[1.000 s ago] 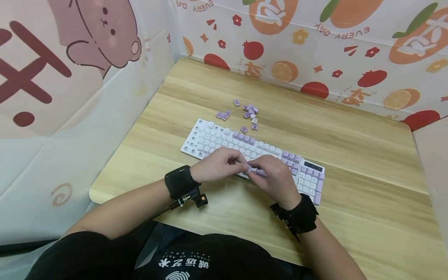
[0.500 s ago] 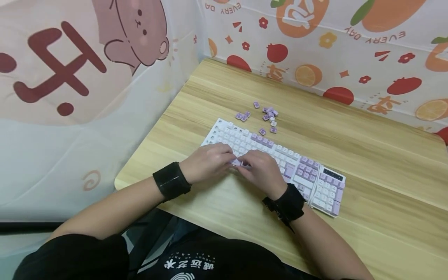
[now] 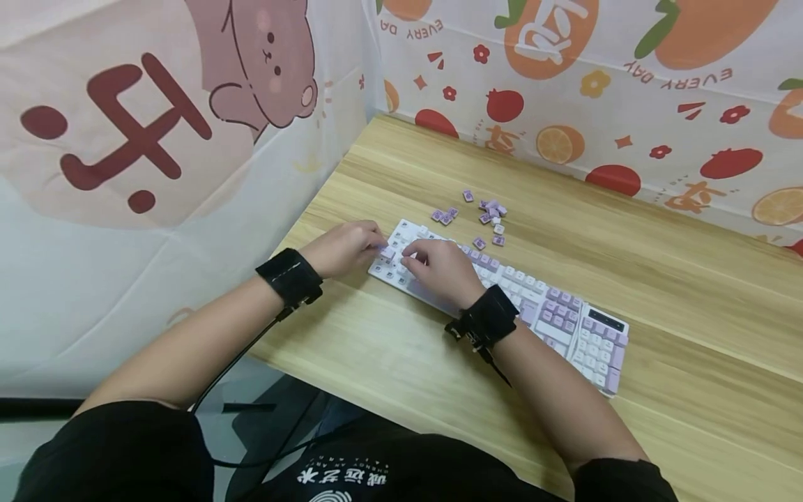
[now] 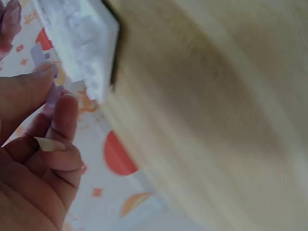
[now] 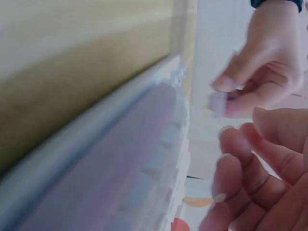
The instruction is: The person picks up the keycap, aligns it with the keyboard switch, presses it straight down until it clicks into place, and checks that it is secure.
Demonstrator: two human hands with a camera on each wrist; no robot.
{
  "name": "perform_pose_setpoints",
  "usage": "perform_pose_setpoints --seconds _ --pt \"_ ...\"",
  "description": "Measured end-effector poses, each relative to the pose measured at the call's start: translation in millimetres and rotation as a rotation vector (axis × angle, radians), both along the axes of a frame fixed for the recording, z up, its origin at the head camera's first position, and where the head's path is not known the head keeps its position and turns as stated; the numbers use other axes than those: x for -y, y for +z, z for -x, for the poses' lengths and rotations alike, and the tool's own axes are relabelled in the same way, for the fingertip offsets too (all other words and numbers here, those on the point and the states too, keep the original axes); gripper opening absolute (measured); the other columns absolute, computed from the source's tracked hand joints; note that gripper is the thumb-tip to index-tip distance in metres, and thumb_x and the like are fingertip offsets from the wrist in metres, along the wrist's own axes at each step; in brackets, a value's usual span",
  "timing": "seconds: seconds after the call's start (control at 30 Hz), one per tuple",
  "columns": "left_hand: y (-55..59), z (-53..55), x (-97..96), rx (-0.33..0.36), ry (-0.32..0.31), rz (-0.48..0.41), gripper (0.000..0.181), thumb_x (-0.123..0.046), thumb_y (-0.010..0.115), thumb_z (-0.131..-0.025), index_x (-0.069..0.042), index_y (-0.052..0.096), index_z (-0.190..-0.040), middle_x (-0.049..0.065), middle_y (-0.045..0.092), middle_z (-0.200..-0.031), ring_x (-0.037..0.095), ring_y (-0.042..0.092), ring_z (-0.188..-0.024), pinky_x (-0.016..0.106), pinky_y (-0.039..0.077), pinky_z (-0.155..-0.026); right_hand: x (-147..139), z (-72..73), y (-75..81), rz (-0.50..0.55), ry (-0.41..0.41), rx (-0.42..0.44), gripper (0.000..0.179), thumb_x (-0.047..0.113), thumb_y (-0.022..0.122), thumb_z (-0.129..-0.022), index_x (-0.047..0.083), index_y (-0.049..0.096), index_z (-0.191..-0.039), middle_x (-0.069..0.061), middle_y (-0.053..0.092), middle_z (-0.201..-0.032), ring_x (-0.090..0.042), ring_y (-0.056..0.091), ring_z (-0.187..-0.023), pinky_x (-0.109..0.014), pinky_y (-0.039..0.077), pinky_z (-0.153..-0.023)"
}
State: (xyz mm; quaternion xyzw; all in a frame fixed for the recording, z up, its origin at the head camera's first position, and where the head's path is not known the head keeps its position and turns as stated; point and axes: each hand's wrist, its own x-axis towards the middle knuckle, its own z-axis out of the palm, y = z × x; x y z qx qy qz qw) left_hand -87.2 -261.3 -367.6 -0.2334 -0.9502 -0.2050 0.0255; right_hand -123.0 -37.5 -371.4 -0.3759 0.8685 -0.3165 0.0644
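Note:
My left hand [image 3: 343,249] pinches a light purple keycap [image 5: 219,103] between thumb and fingers, above the left end of a white and purple keyboard [image 3: 511,277]. In the left wrist view the keycap's [image 4: 37,55] thin, long side shows past the thumb. Loosely bent and holding nothing that I can see, my right hand [image 3: 444,270] hovers over the keyboard's left part. Its thumb stands apart from the fingers in the right wrist view. Bare switches [image 3: 384,268] show at the keyboard's left edge; the right hand hides some of the keys.
Behind the keyboard several loose purple keycaps [image 3: 492,209] and a white keycap [image 3: 498,229] lie scattered on the wooden table [image 3: 351,335]. A number pad with a dark display [image 3: 606,320] forms the keyboard's right end. Printed cloth [image 3: 452,97] hangs along the back and left.
Both hands have moved left along the keyboard and parted. The left hand has carried the purple keycap to the left end, and the right hand no longer touches it. The head view has turned left.

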Motion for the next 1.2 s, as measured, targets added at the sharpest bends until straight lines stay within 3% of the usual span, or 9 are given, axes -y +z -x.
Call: perform_pose_setpoints --seconds 0.2,0.4,0.6,0.87,1.07,1.2 --pt "-11.0 11.0 -3.8 0.075 0.008 -0.004 0.017 0.000 0.071 -0.086 -0.001 0.076 -0.103 0.009 0.064 -0.100 0.021 0.063 -0.092 0.034 0.054 -0.081 8 13.2 5.6 -0.140 -0.004 0.006 0.015 0.025 0.062 -0.095 0.017 0.074 -0.095 0.005 0.064 -0.073 -0.012 0.055 -0.061 -0.029 0.042 -0.055" --pt "-14.1 10.3 -6.3 0.086 -0.012 -0.012 0.017 -0.002 0.072 -0.086 -0.001 0.076 -0.103 0.009 0.065 -0.100 0.021 0.063 -0.090 0.034 0.053 -0.080 16 21.4 7.4 -0.226 -0.016 0.039 0.016 0.031 0.064 -0.095 0.018 0.072 -0.091 0.003 0.065 -0.076 -0.014 0.055 -0.062 -0.029 0.042 -0.057" --pt "-14.1 9.8 -6.7 0.120 0.007 -0.024 0.018 -0.005 0.074 -0.085 -0.003 0.076 -0.103 0.008 0.064 -0.099 0.020 0.061 -0.088 0.032 0.052 -0.077 22 26.3 4.6 -0.281 -0.017 0.084 0.027 0.040 0.067 -0.092 0.016 0.065 -0.079 0.001 0.060 -0.069 -0.015 0.052 -0.061 -0.028 0.039 -0.055" --pt "-18.0 12.8 -3.4 0.126 0.013 -0.024 0.016 -0.009 0.074 -0.086 -0.006 0.077 -0.102 0.006 0.063 -0.098 0.019 0.060 -0.086 0.032 0.051 -0.077 31 33.4 1.4 -0.348 -0.030 0.139 0.034 0.046 0.066 -0.091 0.015 0.062 -0.075 0.002 0.059 -0.069 -0.013 0.051 -0.061 -0.026 0.038 -0.053" --pt "-17.4 17.7 -0.5 0.180 0.056 -0.112 0.018 -0.006 0.077 -0.081 -0.006 0.077 -0.099 0.004 0.069 -0.095 0.017 0.064 -0.086 0.032 0.054 -0.077 36 37.9 6.5 -0.399 -0.026 0.197 0.040 0.047 0.070 -0.088 0.013 0.058 -0.070 0.003 0.050 -0.063 -0.012 0.046 -0.057 -0.025 0.033 -0.051" --pt "-17.5 25.3 4.0 0.286 0.100 -0.232 0.023 -0.009 0.076 -0.083 -0.008 0.074 -0.106 0.003 0.072 -0.098 0.016 0.065 -0.087 0.031 0.054 -0.079 37 41.0 10.5 -0.424 -0.021 0.218 0.041 0.047 0.071 -0.087 0.013 0.060 -0.068 0.004 0.050 -0.061 -0.012 0.045 -0.056 -0.025 0.033 -0.050"
